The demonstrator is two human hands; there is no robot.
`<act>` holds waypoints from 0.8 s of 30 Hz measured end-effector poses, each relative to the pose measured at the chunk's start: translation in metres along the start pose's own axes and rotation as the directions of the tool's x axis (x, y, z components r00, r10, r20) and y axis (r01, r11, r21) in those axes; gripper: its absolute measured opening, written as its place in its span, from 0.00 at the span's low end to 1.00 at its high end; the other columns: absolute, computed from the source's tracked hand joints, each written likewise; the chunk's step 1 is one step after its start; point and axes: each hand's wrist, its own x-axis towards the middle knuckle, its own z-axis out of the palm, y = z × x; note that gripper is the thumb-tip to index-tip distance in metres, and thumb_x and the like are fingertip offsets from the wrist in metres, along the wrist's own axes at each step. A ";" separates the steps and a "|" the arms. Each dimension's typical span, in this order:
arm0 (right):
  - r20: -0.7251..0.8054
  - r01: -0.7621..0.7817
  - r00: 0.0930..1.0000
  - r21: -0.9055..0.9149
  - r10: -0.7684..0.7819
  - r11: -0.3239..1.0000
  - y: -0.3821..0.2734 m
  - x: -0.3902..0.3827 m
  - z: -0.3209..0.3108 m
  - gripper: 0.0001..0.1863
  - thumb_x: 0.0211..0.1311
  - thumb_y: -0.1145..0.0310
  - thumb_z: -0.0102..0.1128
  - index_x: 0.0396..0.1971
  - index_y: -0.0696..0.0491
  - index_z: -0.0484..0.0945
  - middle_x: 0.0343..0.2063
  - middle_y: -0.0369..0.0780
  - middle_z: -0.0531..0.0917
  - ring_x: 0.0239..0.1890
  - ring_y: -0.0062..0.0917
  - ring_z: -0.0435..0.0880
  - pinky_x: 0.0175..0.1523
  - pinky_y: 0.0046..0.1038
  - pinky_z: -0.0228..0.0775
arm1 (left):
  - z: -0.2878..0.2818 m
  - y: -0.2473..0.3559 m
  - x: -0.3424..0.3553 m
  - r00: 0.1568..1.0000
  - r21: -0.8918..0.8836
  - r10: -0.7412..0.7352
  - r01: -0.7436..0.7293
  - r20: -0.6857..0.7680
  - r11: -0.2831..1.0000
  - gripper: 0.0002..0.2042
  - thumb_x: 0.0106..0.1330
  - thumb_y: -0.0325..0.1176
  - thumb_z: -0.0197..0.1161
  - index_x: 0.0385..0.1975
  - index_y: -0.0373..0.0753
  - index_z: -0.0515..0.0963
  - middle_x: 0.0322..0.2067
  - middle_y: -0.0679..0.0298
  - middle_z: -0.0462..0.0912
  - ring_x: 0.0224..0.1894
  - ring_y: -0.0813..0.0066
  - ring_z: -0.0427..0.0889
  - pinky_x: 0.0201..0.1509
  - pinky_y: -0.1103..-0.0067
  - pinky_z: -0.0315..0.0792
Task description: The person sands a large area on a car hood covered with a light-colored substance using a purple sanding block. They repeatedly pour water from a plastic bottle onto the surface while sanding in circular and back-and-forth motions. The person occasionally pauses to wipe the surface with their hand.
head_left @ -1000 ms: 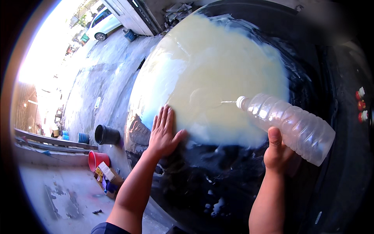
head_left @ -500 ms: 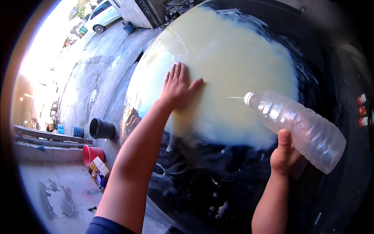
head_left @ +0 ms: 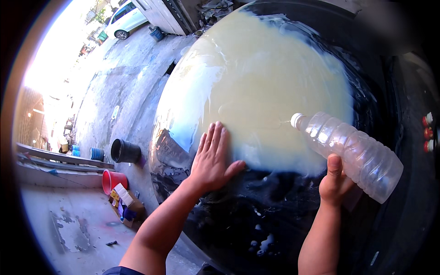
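A large curved panel (head_left: 220, 224), glossy and dark, fills the middle of the view. A broad wet patch (head_left: 270, 78), pale yellow with a bluish-white rim, covers its upper part. My left hand (head_left: 212, 160) lies flat with fingers stretched out, palm down at the patch's lower left edge. In my right hand (head_left: 337, 181) is a clear ribbed plastic bottle (head_left: 355, 153), tilted with its white cap pointing left over the patch. A thin jet of liquid comes from the cap. My right thumb shows along the bottle's near side; the other fingers are mostly hidden behind it.
Left of the panel, a black bucket (head_left: 124, 151), a red bucket (head_left: 113, 181) and a box of odds and ends (head_left: 126, 206) stand on the floor. A white car (head_left: 126, 20) is parked at the far left. Red-and-white bottle tops (head_left: 428, 133) show at the right edge.
My left hand has slid toward me, from the middle of the pale patch to its lower edge. The bottle has barely moved, its jet now shorter and fainter. The view has shifted slightly.
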 end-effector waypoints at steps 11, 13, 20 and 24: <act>0.014 0.087 0.996 -0.054 -0.086 0.995 0.001 0.003 -0.001 0.27 0.64 0.51 0.61 0.51 0.57 0.70 0.42 0.41 0.77 0.42 0.28 0.77 0.48 0.28 0.71 | -0.004 -0.030 0.122 0.965 -0.071 -0.219 0.211 -0.147 0.975 0.46 0.66 0.66 0.42 0.71 0.31 0.45 0.72 0.46 0.42 0.75 0.55 0.37 0.76 0.62 0.34; -0.003 0.093 0.996 -0.043 -0.094 0.995 -0.002 0.003 0.003 0.26 0.64 0.51 0.61 0.51 0.57 0.71 0.41 0.41 0.77 0.41 0.28 0.78 0.47 0.28 0.71 | -0.006 -0.032 0.143 0.933 -0.094 -0.330 0.319 -0.147 0.943 0.46 0.67 0.66 0.41 0.70 0.30 0.45 0.72 0.46 0.42 0.75 0.55 0.37 0.76 0.63 0.35; -0.035 0.032 0.999 -0.179 -0.039 0.983 0.002 0.002 -0.002 0.29 0.67 0.46 0.55 0.52 0.58 0.71 0.43 0.44 0.78 0.45 0.32 0.77 0.52 0.31 0.69 | 0.019 0.074 0.080 0.973 -0.025 0.002 -0.008 -0.230 1.000 0.44 0.67 0.62 0.45 0.69 0.27 0.49 0.71 0.42 0.47 0.75 0.49 0.41 0.75 0.61 0.37; -0.033 0.069 0.996 -0.263 -0.081 0.962 -0.003 0.006 -0.003 0.27 0.68 0.48 0.53 0.48 0.60 0.74 0.42 0.45 0.79 0.44 0.33 0.78 0.51 0.31 0.69 | 0.011 0.125 0.032 0.969 -0.127 0.157 -0.183 -0.191 0.975 0.44 0.65 0.63 0.47 0.68 0.27 0.53 0.71 0.43 0.48 0.74 0.49 0.43 0.75 0.59 0.38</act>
